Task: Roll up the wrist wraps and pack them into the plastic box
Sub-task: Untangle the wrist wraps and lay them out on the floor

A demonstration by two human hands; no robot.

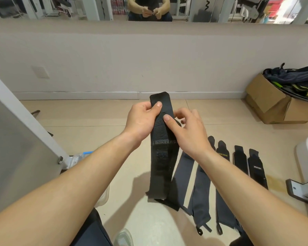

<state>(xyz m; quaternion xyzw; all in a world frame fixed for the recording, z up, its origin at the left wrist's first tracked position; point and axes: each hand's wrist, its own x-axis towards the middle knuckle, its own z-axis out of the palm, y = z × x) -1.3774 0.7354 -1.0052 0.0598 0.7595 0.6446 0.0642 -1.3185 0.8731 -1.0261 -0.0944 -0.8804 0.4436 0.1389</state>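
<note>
The black wrist wrap [163,157] hangs upright in the air, its top edge free above both hands and its lower end down toward the tiled floor [87,118]. Beyond the wrap, bare floor runs to the wall [114,59]. Left of it a slanting white frame [16,121] closes that side, and the plastic box [78,158] sits low to the left, mostly hidden behind the left forearm. To the right of the wrap, more wraps [201,183] lie flat side by side, and a cardboard box [268,103] stands well apart by the wall.

The left hand [140,119] grips the wrap's upper part, fingers [147,105] curled round its edge, thumb on the front. The right hand [190,132] pinches it just below, thumb pressed on the front, the other fingers bent behind.
</note>
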